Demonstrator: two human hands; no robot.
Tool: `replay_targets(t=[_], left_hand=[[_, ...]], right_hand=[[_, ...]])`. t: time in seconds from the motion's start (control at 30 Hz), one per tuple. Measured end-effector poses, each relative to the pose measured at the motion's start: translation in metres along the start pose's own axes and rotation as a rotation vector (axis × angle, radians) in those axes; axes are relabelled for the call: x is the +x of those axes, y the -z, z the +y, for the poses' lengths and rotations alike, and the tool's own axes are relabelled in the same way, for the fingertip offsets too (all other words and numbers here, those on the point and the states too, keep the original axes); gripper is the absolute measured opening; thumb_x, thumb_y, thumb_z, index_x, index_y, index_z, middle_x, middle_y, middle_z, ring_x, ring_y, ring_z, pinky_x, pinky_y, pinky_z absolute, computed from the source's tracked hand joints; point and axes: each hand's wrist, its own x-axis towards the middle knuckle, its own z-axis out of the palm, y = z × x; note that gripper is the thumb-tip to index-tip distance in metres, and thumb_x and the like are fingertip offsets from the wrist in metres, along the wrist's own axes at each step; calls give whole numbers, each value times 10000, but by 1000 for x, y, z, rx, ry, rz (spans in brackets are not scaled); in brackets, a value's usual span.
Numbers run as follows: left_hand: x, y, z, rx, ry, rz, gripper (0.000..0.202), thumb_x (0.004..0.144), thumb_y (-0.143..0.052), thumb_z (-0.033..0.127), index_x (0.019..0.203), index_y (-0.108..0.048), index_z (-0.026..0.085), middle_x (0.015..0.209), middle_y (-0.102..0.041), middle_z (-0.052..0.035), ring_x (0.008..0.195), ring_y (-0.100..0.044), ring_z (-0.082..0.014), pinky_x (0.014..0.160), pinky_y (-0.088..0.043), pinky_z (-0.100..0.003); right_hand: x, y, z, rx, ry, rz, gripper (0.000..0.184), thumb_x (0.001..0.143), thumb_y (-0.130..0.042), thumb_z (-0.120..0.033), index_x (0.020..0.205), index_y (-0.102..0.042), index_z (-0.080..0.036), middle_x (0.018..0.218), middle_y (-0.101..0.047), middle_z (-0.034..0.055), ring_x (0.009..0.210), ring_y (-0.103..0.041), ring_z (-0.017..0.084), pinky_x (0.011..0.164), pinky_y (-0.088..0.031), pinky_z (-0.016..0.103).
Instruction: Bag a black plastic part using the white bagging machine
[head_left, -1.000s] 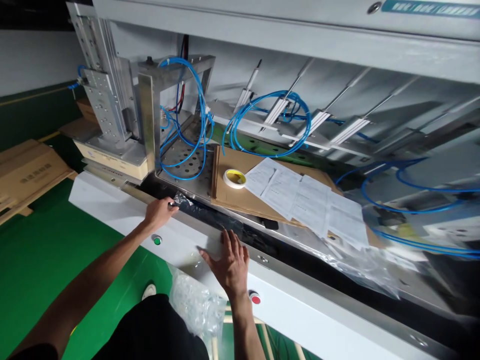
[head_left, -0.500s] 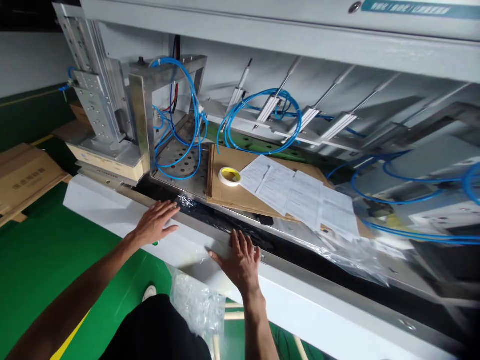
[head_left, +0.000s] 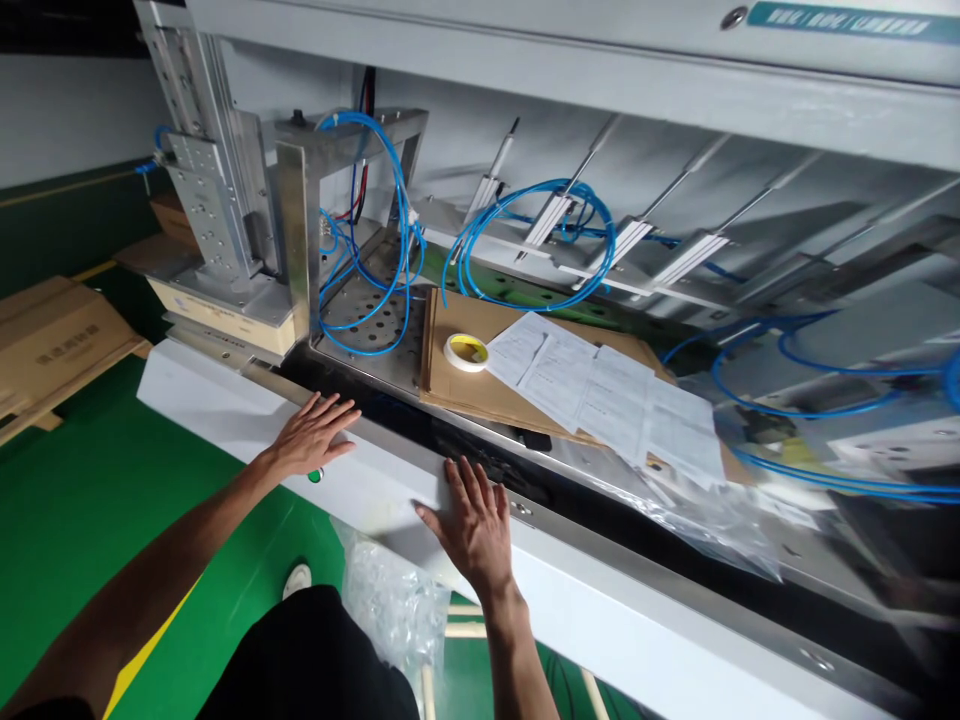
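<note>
My left hand (head_left: pixel 315 437) lies flat on the white panel (head_left: pixel 600 585) along the machine's front, fingers spread and tips at its metal top edge. Farther right, my right hand (head_left: pixel 476 520) rests on the same panel, also open, with its fingertips at the edge. Neither hand holds anything. Just beyond the fingertips runs a dark channel (head_left: pixel 397 415). Glossy dark film (head_left: pixel 499 470) lies in it near my right fingers; its exact shape is hard to make out.
Behind the channel, cardboard sheets (head_left: pixel 480 391) carry a tape roll (head_left: pixel 466 353) and printed papers (head_left: pixel 562 370). Blue tubing (head_left: pixel 611 235) loops over metal cylinders (head_left: pixel 547 220). A metal frame (head_left: pixel 294 240) stands at left. Clear plastic (head_left: pixel 390 590) hangs below the panel; cardboard (head_left: pixel 60 345) lies left.
The view has shifted slightly, and both hands sit a little farther left along the panel. The shiny film by my left fingertips no longer shows there; glossy film is now nearer my right hand.
</note>
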Motion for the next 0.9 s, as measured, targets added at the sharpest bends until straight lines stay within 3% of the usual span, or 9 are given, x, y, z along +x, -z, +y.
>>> replay_targets(t=[0.17, 0.33, 0.47, 0.6, 0.67, 0.77, 0.83, 0.9], left_hand=[[0, -4, -2, -29, 10, 3, 595, 1076, -508, 519, 1593, -511, 224, 1676, -469, -98, 1585, -389, -330, 1348, -212, -601], [3, -1, -5, -93, 30, 72, 590, 1066, -510, 539, 1578, -526, 246, 1685, -455, -109, 1571, -420, -310, 1331, -276, -572], [-7, 5, -12, -166, 95, 217, 545, 1102, -400, 493, 1568, -516, 236, 1660, -495, -109, 1556, -446, -274, 1310, -337, -526], [-43, 8, -8, -211, 219, 423, 525, 1118, -337, 461, 1512, -522, 168, 1555, -586, -182, 1464, -542, -291, 1222, -445, -513], [-64, 11, 9, -231, 294, 517, 499, 1117, -383, 446, 1501, -510, 154, 1463, -643, -200, 1369, -608, -301, 1146, -502, -503], [-81, 34, 53, -394, 362, 599, 433, 1106, -481, 387, 1507, -507, 229, 1272, -734, -116, 1186, -683, -252, 1022, -558, -413], [-76, 66, 89, -575, 231, 581, 413, 1105, -489, 343, 1512, -507, 276, 1174, -748, -70, 1093, -702, -210, 987, -563, -359], [-62, 108, 124, -744, -1, 537, 454, 1097, -505, 315, 1550, -475, 302, 1214, -734, -70, 1147, -689, -210, 1022, -555, -356]], right_hand=[[-1, -1, 8, -18, 46, -10, 922, 946, -465, -789, 1645, -406, -191, 1603, -569, 201, 1490, -498, 400, 1243, -334, 601], [-2, -2, 12, 23, 30, -33, 914, 931, -546, -725, 1680, -344, -241, 1687, -473, 164, 1543, -440, 395, 1246, -357, 610], [-2, 4, 14, 106, 12, -25, 847, 939, -573, -643, 1669, -363, -267, 1697, -458, 153, 1563, -422, 386, 1235, -386, 631], [-10, 19, 10, 221, -7, 105, 784, 951, -601, -616, 1619, -426, -245, 1618, -539, 190, 1501, -504, 388, 1185, -450, 632], [-22, 24, 2, 270, -74, 238, 696, 961, -615, -573, 1552, -501, -222, 1525, -609, 208, 1397, -592, 378, 1116, -514, 601], [-51, 23, -19, 341, -339, 458, 500, 987, -581, -519, 1346, -641, -177, 1245, -711, 201, 1126, -697, 331, 887, -605, 484], [-76, 18, -36, 363, -596, 548, 420, 993, -548, -543, 1157, -684, -180, 1002, -714, 153, 903, -694, 294, 721, -586, 422], [-101, 13, -49, 393, -801, 519, 391, 993, -506, -582, 1038, -659, -226, 804, -658, 94, 700, -633, 270, 584, -527, 405]])
